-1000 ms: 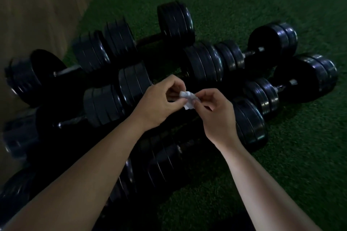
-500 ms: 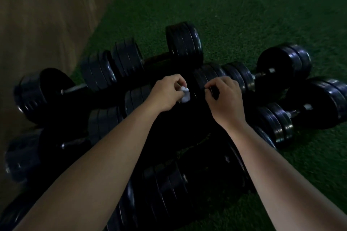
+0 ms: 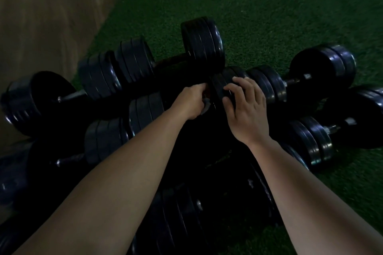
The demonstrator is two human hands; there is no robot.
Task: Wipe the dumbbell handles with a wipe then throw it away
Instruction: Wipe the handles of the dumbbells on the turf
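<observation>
Several black plate dumbbells lie in a dim pile on green turf. My left hand [image 3: 191, 102] is closed around a small whitish wipe [image 3: 206, 107], pressed into the dark gap where a handle lies; the handle itself is hidden in shadow. My right hand [image 3: 245, 107] rests with its fingers curled over the black plates [image 3: 222, 87] of that middle dumbbell, just right of the wipe. Only a corner of the wipe shows below my left fingers.
A dumbbell with a bare metal handle [image 3: 71, 96] lies far left, another [image 3: 296, 82] at right. A tall plate stack [image 3: 202, 42] stands behind my hands. Green turf [image 3: 269, 16] stretches beyond; a brown floor strip [image 3: 41, 16] runs at upper left.
Both hands moved forward and down into the pile. The left hand took the wipe alone and pushed it into the gap; the right hand let go of it and settled on the plates.
</observation>
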